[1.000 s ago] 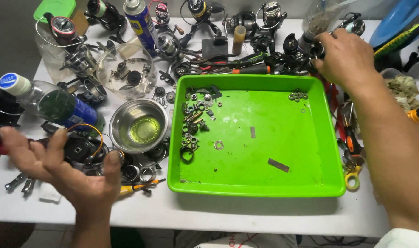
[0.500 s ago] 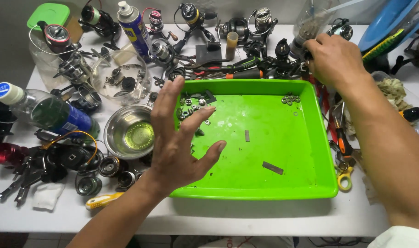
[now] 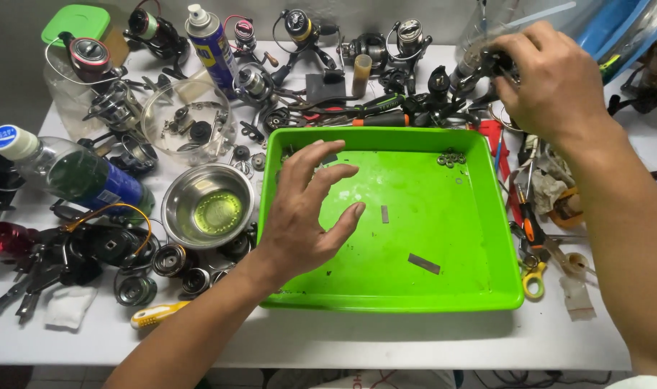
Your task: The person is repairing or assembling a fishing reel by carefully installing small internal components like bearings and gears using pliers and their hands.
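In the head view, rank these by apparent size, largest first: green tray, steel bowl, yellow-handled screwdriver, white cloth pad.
1. green tray
2. steel bowl
3. yellow-handled screwdriver and white cloth pad: too alike to rank, one longer, one wider.

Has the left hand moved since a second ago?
Yes. The left hand has swung rightward, from outside the green tray's left rim, near the steel bowl, to over the tray's left side.

Your left hand [image 3: 303,212] and right hand [image 3: 551,79] — both bare, no gloves, rings or watch; forearms uncovered — no sleeves in view.
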